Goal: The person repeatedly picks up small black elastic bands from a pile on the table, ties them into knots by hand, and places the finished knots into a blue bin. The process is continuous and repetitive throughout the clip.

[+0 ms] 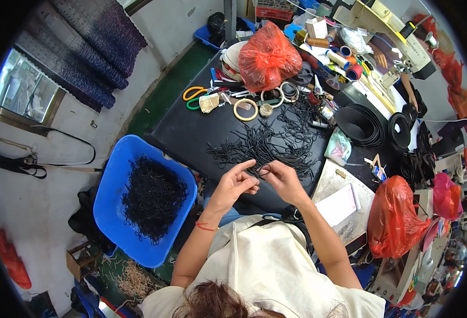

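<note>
Close together over the near edge of the black table, my two hands work at a thin black cord [264, 170]. My right hand [283, 183] pinches it between thumb and fingertips, where it bends into a small loop. My left hand [235, 185] has its index finger stretched toward the right fingertips, with the other fingers curled at the cord; its exact grip is partly hidden. Just beyond them spreads a tangled pile of black cords [268, 142]. To my left, a blue plastic tub [109, 212] holds a heap of small black cord loops [154, 199].
Scissors [194, 94], tape rolls [245, 110] and a tied red bag [270, 58] lie across the table's far side. A white pad [339, 205] and another red bag [398, 217] are on the right. Another person's hand [380, 57] is by a sewing machine [403, 42].
</note>
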Available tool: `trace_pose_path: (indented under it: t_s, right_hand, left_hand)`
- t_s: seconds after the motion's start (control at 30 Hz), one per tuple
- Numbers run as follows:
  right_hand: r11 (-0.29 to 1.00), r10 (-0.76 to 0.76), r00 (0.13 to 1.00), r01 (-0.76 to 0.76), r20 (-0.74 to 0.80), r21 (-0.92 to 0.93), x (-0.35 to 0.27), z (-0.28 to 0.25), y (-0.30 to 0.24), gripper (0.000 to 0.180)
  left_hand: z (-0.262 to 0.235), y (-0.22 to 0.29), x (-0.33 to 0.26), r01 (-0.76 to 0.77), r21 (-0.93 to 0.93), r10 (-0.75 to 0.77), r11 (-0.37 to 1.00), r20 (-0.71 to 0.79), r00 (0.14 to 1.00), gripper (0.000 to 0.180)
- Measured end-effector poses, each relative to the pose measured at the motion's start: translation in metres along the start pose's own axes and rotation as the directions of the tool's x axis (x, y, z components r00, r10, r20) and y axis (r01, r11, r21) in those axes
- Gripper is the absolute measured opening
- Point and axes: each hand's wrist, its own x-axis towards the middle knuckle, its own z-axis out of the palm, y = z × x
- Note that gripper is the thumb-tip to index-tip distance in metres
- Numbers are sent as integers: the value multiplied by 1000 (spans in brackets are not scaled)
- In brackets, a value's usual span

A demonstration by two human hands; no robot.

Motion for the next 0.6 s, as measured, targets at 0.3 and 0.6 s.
trace_pose_path:
  t_s: [0.3,0.6]
  right_hand:
    - [879,214,967,-252,137,404,-16,11,-24,17]
    - [886,340,937,-289,-83,362,-15,26,-14,19]
  left_hand:
    - [-2,-14,6,-110,77,122,991,-189,974,22]
    - [8,-21,4,-190,-67,161,980,-309,937,17]
